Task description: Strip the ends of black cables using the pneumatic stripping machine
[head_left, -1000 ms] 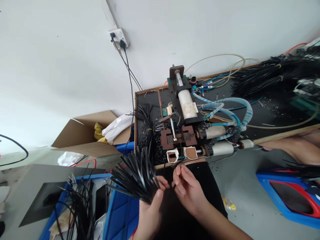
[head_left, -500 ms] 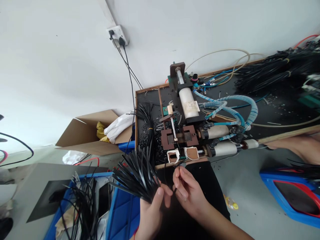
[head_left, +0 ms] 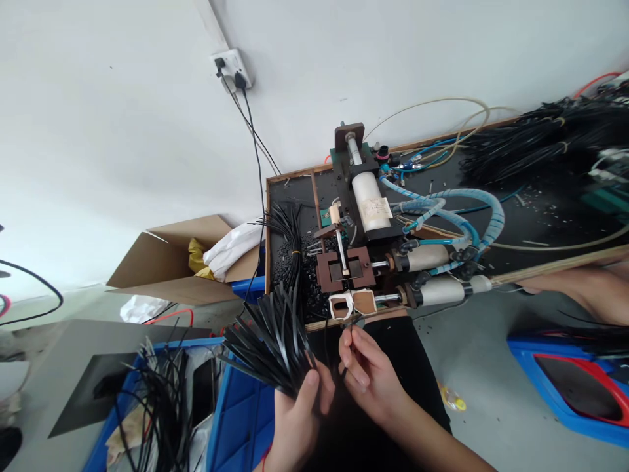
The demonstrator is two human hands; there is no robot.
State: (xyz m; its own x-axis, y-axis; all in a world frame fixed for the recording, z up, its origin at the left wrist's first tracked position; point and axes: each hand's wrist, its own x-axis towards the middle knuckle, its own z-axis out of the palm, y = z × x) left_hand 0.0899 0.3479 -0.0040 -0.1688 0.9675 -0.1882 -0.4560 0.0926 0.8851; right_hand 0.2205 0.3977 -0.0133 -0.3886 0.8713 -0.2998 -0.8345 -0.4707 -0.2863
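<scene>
My left hand (head_left: 302,410) is closed round a thick bundle of flat black cables (head_left: 268,341), whose ends fan out toward the upper left. Beside it, my right hand (head_left: 368,367) pinches a single black cable (head_left: 354,321) between thumb and fingertips. That cable runs up to the clamp pads (head_left: 364,302) at the front of a pneumatic machine (head_left: 371,200). The two white-rimmed pads are together, and the brown jaws (head_left: 339,270) behind them are closed as well. Where the cable's tip ends inside the jaws is hidden.
Another tied cable bundle (head_left: 295,255) lies on the bench among black scraps. Left stand a blue crate (head_left: 240,413) holding cables and a cardboard box (head_left: 162,262). A larger cable heap (head_left: 531,141) lies at the bench's right, near another person's arm (head_left: 574,282) and a second blue crate (head_left: 545,387).
The right clamp pad and the right brown jaw have slid left and closed against their left counterparts. My hands have stayed almost in place, still holding the cables.
</scene>
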